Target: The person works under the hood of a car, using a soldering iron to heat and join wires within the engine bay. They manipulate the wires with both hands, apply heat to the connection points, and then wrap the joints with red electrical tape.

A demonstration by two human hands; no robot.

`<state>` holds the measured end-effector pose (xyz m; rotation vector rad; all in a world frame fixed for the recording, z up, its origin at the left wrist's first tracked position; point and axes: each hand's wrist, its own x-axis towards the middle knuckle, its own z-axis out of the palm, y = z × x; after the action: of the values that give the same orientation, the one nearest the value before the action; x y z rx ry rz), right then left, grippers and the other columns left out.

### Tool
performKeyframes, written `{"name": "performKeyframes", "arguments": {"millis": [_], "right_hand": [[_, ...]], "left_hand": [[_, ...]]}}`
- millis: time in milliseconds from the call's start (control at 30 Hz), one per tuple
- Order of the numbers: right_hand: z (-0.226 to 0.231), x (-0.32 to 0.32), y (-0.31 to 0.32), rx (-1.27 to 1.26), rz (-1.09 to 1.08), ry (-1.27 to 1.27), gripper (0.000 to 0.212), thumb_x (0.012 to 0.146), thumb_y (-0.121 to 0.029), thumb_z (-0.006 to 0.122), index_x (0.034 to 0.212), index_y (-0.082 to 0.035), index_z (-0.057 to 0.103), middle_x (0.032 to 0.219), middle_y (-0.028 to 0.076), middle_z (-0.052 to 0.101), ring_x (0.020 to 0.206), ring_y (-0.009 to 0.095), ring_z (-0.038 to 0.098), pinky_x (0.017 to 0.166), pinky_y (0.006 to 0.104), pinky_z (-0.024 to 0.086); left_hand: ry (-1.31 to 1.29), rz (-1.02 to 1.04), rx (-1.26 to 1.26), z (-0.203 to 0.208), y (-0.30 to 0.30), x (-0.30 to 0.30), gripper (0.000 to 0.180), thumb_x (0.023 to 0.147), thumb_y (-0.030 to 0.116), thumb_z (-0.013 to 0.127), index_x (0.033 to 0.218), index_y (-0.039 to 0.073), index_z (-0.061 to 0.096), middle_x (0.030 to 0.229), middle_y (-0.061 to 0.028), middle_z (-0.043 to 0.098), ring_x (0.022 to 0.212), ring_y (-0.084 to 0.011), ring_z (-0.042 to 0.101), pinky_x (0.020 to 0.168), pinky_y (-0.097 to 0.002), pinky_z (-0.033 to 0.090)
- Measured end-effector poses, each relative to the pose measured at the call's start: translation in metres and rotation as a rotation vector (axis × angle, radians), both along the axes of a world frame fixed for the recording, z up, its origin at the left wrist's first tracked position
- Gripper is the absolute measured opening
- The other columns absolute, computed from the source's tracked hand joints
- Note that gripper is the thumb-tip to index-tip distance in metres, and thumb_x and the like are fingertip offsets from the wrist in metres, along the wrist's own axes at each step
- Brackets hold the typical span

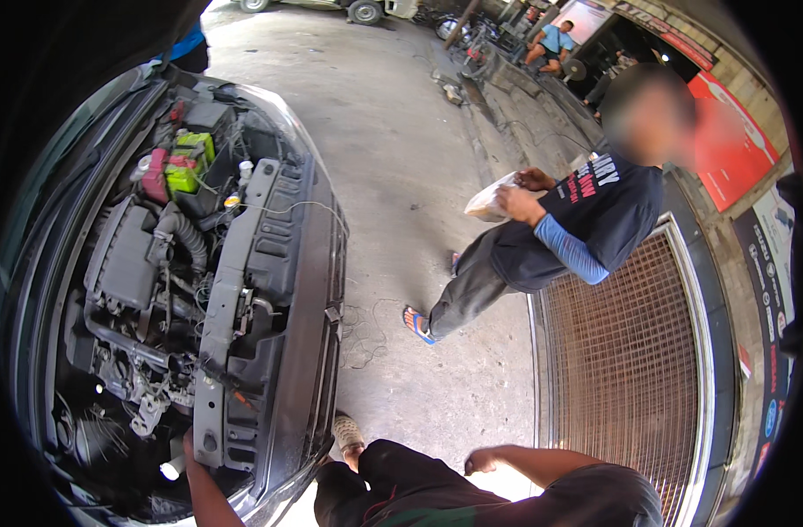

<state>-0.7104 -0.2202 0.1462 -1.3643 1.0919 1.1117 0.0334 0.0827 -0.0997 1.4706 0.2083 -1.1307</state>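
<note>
My left hand (pixel 190 446) reaches into the open engine bay of a dark car, at the near end of the grey front crossmember (pixel 215 386). Its fingers are mostly hidden by the dark parts there. Close beside it is a white cylindrical part (pixel 172 467). My right hand (pixel 482 461) hangs away from the car over the concrete, its fingers curled in with nothing visible in them. Beyond my left hand, the bay shows a grey engine cover (pixel 127 255), a ribbed air hose (pixel 186 235) and a bright green battery (pixel 190 161) with a red cover beside it.
A person in a dark shirt (pixel 586 211) stands to the right, holding a clear package (pixel 492 198). A rusty metal grating (pixel 625 378) lies at the right. Thin wire (pixel 366 338) trails on the concrete beside the bumper. Farther back, another person sits (pixel 552 44).
</note>
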Motion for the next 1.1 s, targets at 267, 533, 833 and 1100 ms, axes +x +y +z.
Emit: {"name": "performKeyframes", "arguments": {"millis": [267, 533, 833, 1100], "right_hand": [[0.011, 0.042, 0.017, -0.169, -0.033, -0.391, 0.050, 0.110, -0.046, 0.061, 0.138, -0.007, 0.070, 0.120, 0.016, 0.077, 0.108, 0.028, 0.072, 0.097, 0.0409, 0.056], [0.013, 0.108, -0.002, -0.006, -0.074, -0.318, 0.053, 0.110, -0.045, 0.058, 0.151, -0.012, 0.065, 0.144, 0.020, 0.070, 0.133, 0.034, 0.066, 0.113, 0.0422, 0.049], [0.011, 0.135, -0.001, -0.041, -0.396, -0.192, 0.041, 0.109, -0.031, 0.062, 0.140, -0.005, 0.072, 0.122, 0.014, 0.079, 0.107, 0.021, 0.073, 0.096, 0.0365, 0.057], [0.025, 0.157, 0.033, -0.387, -0.003, -0.319, 0.044, 0.101, -0.020, 0.062, 0.139, 0.002, 0.067, 0.121, 0.025, 0.076, 0.115, 0.042, 0.072, 0.102, 0.0439, 0.056]], "left_hand": [[0.019, 0.056, -0.037, 0.041, -0.013, -0.018, 0.041, 0.106, 0.033, 0.052, 0.123, 0.004, 0.075, 0.102, -0.0091, 0.076, 0.084, -0.0218, 0.075, 0.074, -0.0389, 0.060], [-0.275, -0.168, 0.044, 0.007, 0.000, -0.002, 0.043, 0.106, 0.034, 0.053, 0.126, 0.003, 0.075, 0.102, -0.0087, 0.077, 0.084, -0.0198, 0.074, 0.073, -0.0366, 0.059], [-0.533, -0.368, 0.264, 0.033, 0.001, -0.011, 0.041, 0.102, 0.025, 0.055, 0.123, -0.003, 0.077, 0.112, -0.0177, 0.081, 0.098, -0.0225, 0.075, 0.091, -0.0414, 0.057], [-0.597, -0.442, 0.480, 0.073, 0.014, -0.002, 0.043, 0.087, 0.041, 0.081, 0.122, 0.016, 0.083, 0.121, -0.0149, 0.080, 0.114, -0.0307, 0.077, 0.100, -0.0416, 0.059]]}}
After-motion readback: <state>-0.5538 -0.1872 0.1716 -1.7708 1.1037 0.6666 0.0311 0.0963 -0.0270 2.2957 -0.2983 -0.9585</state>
